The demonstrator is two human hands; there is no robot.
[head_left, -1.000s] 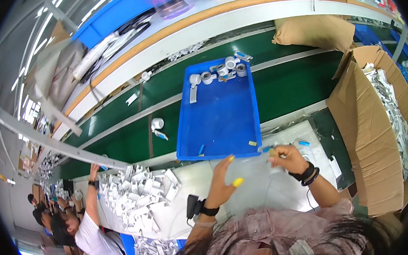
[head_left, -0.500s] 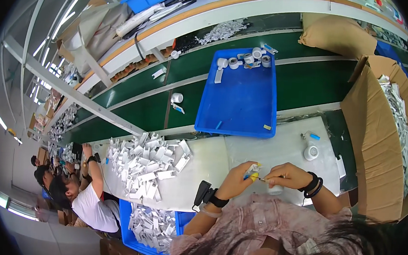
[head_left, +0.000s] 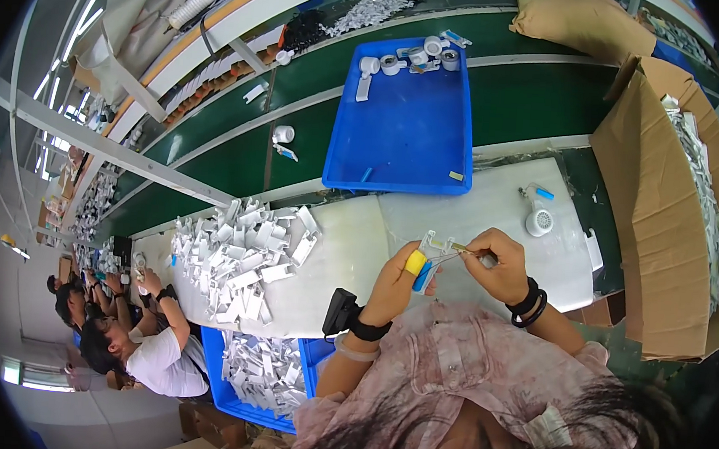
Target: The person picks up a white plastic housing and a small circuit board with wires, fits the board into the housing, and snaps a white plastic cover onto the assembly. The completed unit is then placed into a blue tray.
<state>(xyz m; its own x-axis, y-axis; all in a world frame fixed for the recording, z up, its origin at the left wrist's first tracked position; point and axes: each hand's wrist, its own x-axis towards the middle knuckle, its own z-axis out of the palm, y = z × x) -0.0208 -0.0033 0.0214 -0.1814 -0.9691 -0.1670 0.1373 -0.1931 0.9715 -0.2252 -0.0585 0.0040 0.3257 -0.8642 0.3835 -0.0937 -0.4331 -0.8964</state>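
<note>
My left hand (head_left: 393, 288) is closed around a small white plastic part (head_left: 431, 240) with a blue cylindrical piece (head_left: 422, 277) beside it. A yellow wrap (head_left: 415, 262) sits at its thumb. Thin wires run from the part toward my right hand (head_left: 501, 268), whose thumb and fingertips are pinched together on them. Exactly how the wires attach is too small to tell. Ahead and to the right of my hands, a white round head with a perforated face (head_left: 539, 223) lies on the pale work surface (head_left: 496, 203), with a blue-ended piece wired to it.
A blue tray (head_left: 400, 135) with several white round parts stands beyond my hands on the green conveyor (head_left: 521, 102). White plastic pieces (head_left: 243, 253) are heaped at left, above a filled blue bin (head_left: 216, 382). A cardboard box (head_left: 643, 221) stands right; co-workers (head_left: 167, 361) sit left.
My hands have risen and moved a little farther from my body, and the white part now shows more plainly between them. The whole view has shifted, with the tray and heap higher in it.
</note>
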